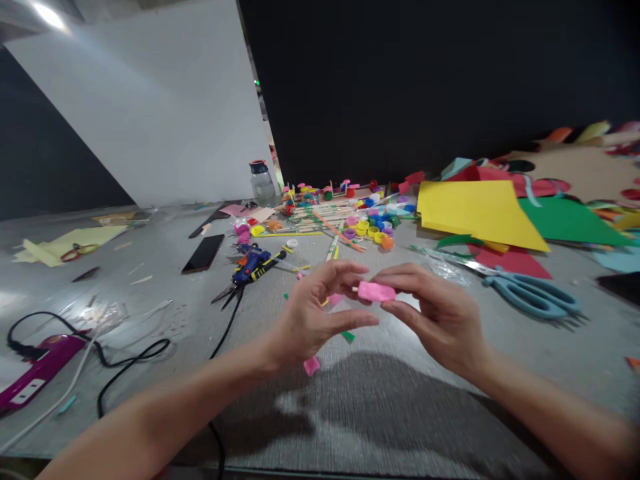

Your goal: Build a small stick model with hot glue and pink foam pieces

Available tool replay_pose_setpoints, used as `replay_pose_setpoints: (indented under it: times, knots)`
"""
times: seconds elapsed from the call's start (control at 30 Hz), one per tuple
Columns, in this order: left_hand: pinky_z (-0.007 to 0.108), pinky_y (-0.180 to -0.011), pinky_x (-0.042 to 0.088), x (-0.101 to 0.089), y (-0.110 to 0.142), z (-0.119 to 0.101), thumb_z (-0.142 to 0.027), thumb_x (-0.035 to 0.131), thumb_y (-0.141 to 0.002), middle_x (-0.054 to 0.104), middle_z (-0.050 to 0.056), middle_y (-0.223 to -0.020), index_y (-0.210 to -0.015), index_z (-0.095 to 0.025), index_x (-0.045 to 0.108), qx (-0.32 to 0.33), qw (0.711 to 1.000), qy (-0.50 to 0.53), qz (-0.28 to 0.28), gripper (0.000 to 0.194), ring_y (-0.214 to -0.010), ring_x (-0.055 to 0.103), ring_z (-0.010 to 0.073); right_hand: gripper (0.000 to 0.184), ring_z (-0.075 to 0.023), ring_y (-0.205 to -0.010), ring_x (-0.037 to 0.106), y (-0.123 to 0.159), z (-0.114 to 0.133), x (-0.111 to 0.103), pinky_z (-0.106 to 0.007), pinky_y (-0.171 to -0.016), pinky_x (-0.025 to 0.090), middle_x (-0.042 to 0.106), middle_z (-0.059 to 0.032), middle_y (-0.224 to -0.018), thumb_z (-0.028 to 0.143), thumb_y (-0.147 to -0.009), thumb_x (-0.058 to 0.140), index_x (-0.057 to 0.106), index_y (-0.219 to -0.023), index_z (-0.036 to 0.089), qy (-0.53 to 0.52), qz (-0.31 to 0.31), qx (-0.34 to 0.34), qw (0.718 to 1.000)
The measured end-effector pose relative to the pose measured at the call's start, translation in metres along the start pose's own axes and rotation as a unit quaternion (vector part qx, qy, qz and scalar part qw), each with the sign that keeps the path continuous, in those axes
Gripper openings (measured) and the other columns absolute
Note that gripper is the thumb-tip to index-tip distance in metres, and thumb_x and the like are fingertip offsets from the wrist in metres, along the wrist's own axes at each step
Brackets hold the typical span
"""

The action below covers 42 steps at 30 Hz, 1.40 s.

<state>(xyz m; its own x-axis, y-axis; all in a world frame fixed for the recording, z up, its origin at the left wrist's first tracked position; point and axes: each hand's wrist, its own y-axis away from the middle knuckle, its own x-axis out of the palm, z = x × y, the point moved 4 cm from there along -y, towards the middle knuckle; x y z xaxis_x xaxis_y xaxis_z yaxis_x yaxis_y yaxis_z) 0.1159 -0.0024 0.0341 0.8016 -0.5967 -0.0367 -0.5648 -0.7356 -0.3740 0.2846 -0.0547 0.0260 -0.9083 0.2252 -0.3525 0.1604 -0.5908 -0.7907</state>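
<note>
Between the fingertips of my right hand [440,317] is a small, soft-looking pink piece [373,291], held above the table. A short pale tip sticks out of its left end. My left hand [317,303] curves around that end, thumb and fingers spread apart, apparently not gripping it. Below my left wrist lies another pink scrap [311,365]. Partly hidden behind my hands are more pink bits and a green strip [349,337]. Left of my hands, a blue glue gun [251,265] rests beside black-and-yellow pliers [270,265].
Large blue-handled scissors [530,293] lie to the right, near yellow paper [475,210] and green paper [575,220]. Colourful bottle caps [373,230] and paper sticks are heaped behind. Left are a phone [203,253], a purple power strip [45,370] and cables. A bottle [263,183] stands at the back.
</note>
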Motion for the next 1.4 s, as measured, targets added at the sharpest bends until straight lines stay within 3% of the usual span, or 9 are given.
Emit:
replay_pose_setpoints:
  times: [0.17,0.3,0.43,0.5,0.63,0.9,1.07,1.27,1.4]
  knots:
    - [0.025,-0.077,0.057,-0.002,-0.001,0.002,-0.026,0.078,-0.082,0.075,0.004,-0.091,-0.101,-0.015,0.07,-0.078,0.995,0.057,-0.006,0.024,-0.079,0.069,0.0118,0.031,-0.0165,-0.101,0.066,0.001,-0.002,0.001,-0.031,-0.086,0.055,0.07,-0.0037,-0.111,0.012,-0.093,0.067,0.069,-0.12,0.028,0.012,-0.004,0.003,1.0]
    - [0.023,-0.072,0.058,0.001,-0.002,0.003,-0.022,0.079,-0.081,0.076,0.002,-0.085,-0.092,-0.014,0.073,-0.097,0.99,0.102,-0.017,0.014,-0.07,0.069,0.0099,0.043,-0.0183,-0.117,0.062,0.006,-0.003,0.004,-0.034,-0.094,0.055,0.066,-0.0044,-0.129,0.02,-0.1,0.057,0.057,-0.141,0.034,0.009,0.0,0.023,1.0]
    - [0.02,-0.07,0.058,0.004,-0.003,0.002,-0.018,0.08,-0.079,0.076,0.0,-0.082,-0.088,-0.015,0.075,-0.095,0.987,0.125,-0.046,0.01,-0.069,0.071,0.009,0.057,-0.0255,-0.148,0.034,0.011,-0.002,0.012,-0.051,-0.119,0.035,0.038,-0.0069,-0.162,0.036,-0.106,0.041,0.027,-0.161,0.03,0.025,0.046,0.022,0.998]
    - [0.019,-0.07,0.058,0.006,-0.003,0.001,-0.017,0.081,-0.078,0.076,0.0,-0.079,-0.086,-0.015,0.076,-0.09,0.986,0.135,-0.045,0.009,-0.068,0.071,0.0085,0.063,-0.0268,-0.153,0.023,0.013,-0.003,0.016,-0.055,-0.123,0.027,0.026,-0.0065,-0.167,0.04,-0.107,0.038,0.016,-0.164,0.028,0.036,0.073,0.017,0.997]
    - [0.018,-0.07,0.058,0.005,-0.002,-0.001,-0.016,0.082,-0.077,0.076,-0.001,-0.077,-0.085,-0.016,0.076,-0.089,0.986,0.131,-0.052,0.01,-0.067,0.071,0.0082,0.066,-0.0266,-0.155,0.016,0.013,-0.002,0.019,-0.055,-0.124,0.023,0.017,-0.0058,-0.17,0.039,-0.106,0.038,0.008,-0.164,0.026,0.062,0.078,0.014,0.995]
    - [0.019,-0.067,0.058,0.004,-0.002,-0.003,-0.021,0.088,-0.071,0.075,-0.001,-0.075,-0.082,-0.016,0.076,-0.081,0.988,0.123,-0.04,0.017,-0.065,0.071,0.0095,0.054,-0.0227,-0.143,0.043,0.003,0.001,0.006,-0.046,-0.118,0.038,0.05,-0.008,-0.153,0.025,-0.103,0.049,0.037,-0.156,0.028,0.064,0.045,-0.001,0.997]
    - [0.023,-0.072,0.058,0.004,-0.001,-0.003,-0.023,0.082,-0.078,0.075,0.002,-0.079,-0.088,-0.014,0.076,-0.096,0.989,0.115,-0.01,0.015,-0.068,0.07,0.0105,0.043,-0.0212,-0.127,0.058,0.003,0.001,0.005,-0.041,-0.107,0.048,0.065,-0.0077,-0.134,0.017,-0.1,0.055,0.054,-0.142,0.028,0.045,0.031,-0.022,0.998]
    - [0.026,-0.078,0.058,0.005,0.001,0.0,-0.024,0.085,-0.075,0.077,0.005,-0.092,-0.097,-0.016,0.074,-0.072,0.994,0.083,-0.003,0.026,-0.079,0.07,0.0134,0.035,-0.0233,-0.122,0.061,0.005,0.0,0.005,-0.044,-0.101,0.051,0.067,-0.0081,-0.13,0.018,-0.1,0.056,0.061,-0.133,0.029,0.023,0.011,-0.001,1.0]
    - [0.026,-0.081,0.056,0.005,0.005,-0.006,-0.028,0.08,-0.081,0.077,0.005,-0.093,-0.094,-0.017,0.075,-0.009,0.999,-0.038,-0.014,0.018,-0.086,0.07,0.015,0.033,-0.0237,-0.121,0.061,0.005,0.0,0.007,-0.044,-0.099,0.051,0.067,-0.0089,-0.128,0.019,-0.1,0.057,0.062,-0.132,0.027,0.024,0.017,-0.008,1.0]
